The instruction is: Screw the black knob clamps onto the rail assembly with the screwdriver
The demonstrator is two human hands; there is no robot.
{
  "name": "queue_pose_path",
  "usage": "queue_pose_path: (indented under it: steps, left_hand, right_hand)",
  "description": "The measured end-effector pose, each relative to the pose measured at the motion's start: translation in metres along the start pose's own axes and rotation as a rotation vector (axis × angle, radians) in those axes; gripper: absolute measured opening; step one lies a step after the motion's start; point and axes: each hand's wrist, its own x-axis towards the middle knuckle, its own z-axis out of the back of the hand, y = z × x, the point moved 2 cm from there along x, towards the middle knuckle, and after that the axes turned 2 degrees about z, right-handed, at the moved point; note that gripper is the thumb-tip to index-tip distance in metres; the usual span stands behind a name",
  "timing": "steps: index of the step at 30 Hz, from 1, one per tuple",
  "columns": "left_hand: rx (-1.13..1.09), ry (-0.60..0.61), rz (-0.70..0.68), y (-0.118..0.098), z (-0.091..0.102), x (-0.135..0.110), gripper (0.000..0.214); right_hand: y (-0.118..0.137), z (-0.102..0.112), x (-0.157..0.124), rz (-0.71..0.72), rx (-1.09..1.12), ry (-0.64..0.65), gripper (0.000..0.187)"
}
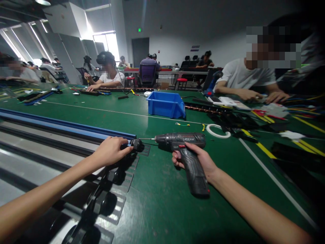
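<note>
In my right hand is a black cordless drill, my fingers wrapped around its handle near the trigger. Its long thin bit points left and reaches a black end fitting. My left hand pinches that fitting at the end of a blue-edged rail; the fingertips partly cover it. More black fittings with slotted dark plates line the ends of the grey and black rails below.
A blue plastic bin stands beyond the drill on the green table. To the right are a white ring, yellow strips and dark pieces. Several people work around, one in a white shirt at the right.
</note>
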Motion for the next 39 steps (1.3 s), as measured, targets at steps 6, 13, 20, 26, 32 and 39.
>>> queue_pose_path:
  steps: [6, 13, 20, 26, 32, 39]
  left_hand:
    - [-0.001, -0.007, -0.007, 0.001, -0.002, 0.0, 0.046]
    - [0.032, -0.011, 0.009, 0.001, -0.002, -0.001, 0.045]
    - [0.051, -0.021, -0.01, 0.001, -0.003, -0.001, 0.043]
    - [0.024, 0.002, -0.021, 0.001, -0.003, -0.001, 0.041]
    - [0.023, 0.001, 0.016, 0.003, -0.004, 0.0, 0.043]
    - [0.046, 0.01, 0.041, 0.006, -0.007, 0.001, 0.046]
  right_hand:
    - [-0.001, 0.001, -0.001, 0.016, 0.02, -0.011, 0.037]
    - [-0.001, 0.0, 0.0, 0.017, 0.003, -0.016, 0.036]
    - [0.0, -0.007, 0.0, 0.046, -0.052, -0.03, 0.034]
    - [0.005, -0.018, -0.004, 0.068, -0.185, -0.109, 0.026]
    - [0.002, -0.021, -0.003, 0.054, -0.12, -0.113, 0.022]
    - [-0.008, -0.017, 0.002, 0.015, -0.001, -0.088, 0.027]
